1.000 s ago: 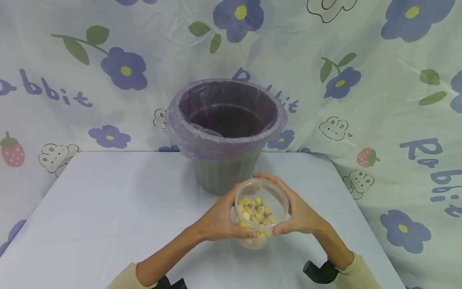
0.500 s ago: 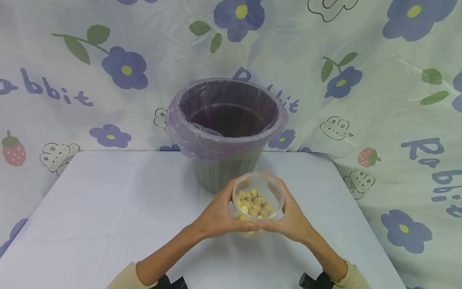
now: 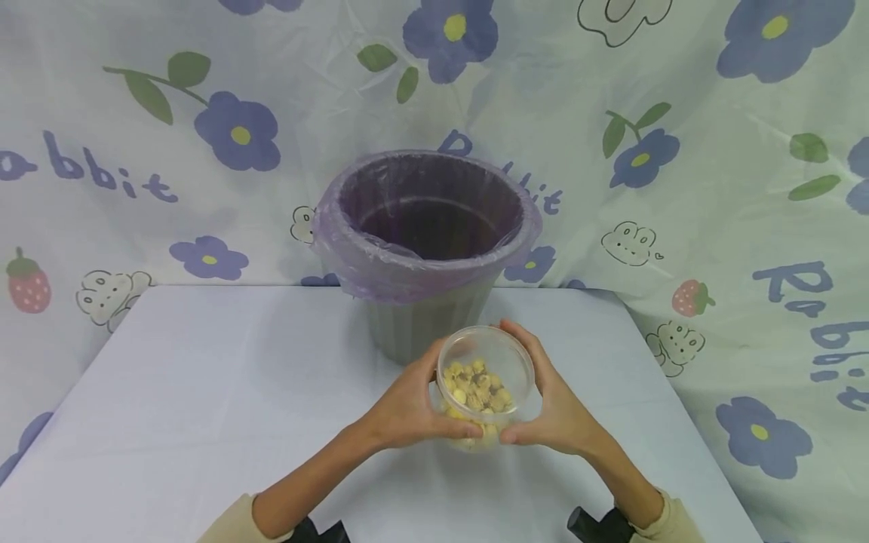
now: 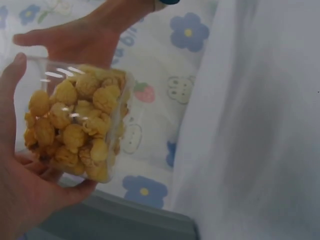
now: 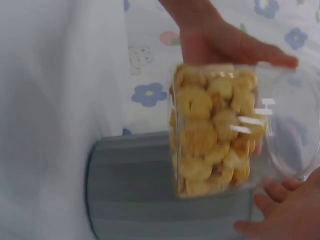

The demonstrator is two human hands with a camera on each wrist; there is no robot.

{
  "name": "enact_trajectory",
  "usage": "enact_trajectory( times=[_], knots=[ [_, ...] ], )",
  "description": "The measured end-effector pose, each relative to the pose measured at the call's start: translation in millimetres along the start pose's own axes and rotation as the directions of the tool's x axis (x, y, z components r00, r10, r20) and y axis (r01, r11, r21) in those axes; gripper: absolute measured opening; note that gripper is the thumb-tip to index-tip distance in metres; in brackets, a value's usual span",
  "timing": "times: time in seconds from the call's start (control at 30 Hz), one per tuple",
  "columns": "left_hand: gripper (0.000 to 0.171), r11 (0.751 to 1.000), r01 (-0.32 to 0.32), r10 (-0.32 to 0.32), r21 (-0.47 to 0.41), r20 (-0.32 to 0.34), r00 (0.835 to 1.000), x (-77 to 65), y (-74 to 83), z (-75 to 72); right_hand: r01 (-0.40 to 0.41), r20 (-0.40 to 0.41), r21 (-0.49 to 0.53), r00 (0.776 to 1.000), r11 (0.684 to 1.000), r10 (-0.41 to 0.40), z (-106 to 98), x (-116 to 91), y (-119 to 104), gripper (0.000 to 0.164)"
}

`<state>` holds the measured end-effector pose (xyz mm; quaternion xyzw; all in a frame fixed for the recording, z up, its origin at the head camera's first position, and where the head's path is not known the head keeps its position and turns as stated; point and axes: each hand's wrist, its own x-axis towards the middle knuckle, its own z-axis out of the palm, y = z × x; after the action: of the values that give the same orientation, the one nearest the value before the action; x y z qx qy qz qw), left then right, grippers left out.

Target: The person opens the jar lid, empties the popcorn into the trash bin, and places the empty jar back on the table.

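Clear plastic jar [image 3: 475, 345] of yellow popcorn [image 4: 72, 125] above a white tablecloth [image 3: 217, 400], before a grey trash bin [image 3: 421, 328] with purple liner [image 3: 421, 280], left hand [image 3: 416, 407] grips the jar's left side, right hand [image 3: 560, 407] curves around its right, whether those fingers grasp it I cannot tell.

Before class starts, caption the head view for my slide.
Left hand holding a clear tub of popcorn, right hand opposite, near a lined bin.

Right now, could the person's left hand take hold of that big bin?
Probably not: the bin stands just beyond, but the left hand is holding the jar of popcorn and would likely have to free its grip first.
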<state>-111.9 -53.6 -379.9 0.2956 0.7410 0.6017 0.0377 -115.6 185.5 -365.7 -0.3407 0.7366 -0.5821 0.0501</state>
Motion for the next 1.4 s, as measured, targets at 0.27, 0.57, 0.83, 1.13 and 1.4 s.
enact_trajectory(
  times=[0.27, 0.57, 0.83, 1.13, 1.4],
  knots=[
    [0.102, 1.000, -0.017, 0.017, -0.020, -0.001, 1.000, -0.3, -1.2, 0.8, -0.049, -0.027, -0.017, 0.998, 0.999, 0.048, 3, 0, 2, 0.103],
    [0.102, 0.997, -0.001, 0.007, -0.073, 0.085, 0.996, -3.8, -2.8, 0.4, 0.041, 0.128, 0.111, 0.990, 0.993, -0.055, -7, 1, 7, 0.110],
    [0.102, 1.000, -0.011, 0.011, -0.030, 0.002, 1.000, -1.5, -2.6, 1.7, 0.014, -0.043, -0.040, 0.999, 0.999, -0.015, 5, -2, 1, 0.112],
    [0.101, 0.999, 0.001, 0.002, -0.054, 0.055, 0.998, -6.0, -2.5, -1.6, -0.004, 0.076, 0.063, 0.997, 0.998, 0.000, 0, 2, 1, 0.103],
    [0.102, 0.999, 0.005, -0.002, -0.052, 0.069, 0.998, -5.8, -1.4, -2.7, 0.041, 0.109, 0.087, 0.993, 0.995, -0.051, -3, 2, 3, 0.114]
  ],
)
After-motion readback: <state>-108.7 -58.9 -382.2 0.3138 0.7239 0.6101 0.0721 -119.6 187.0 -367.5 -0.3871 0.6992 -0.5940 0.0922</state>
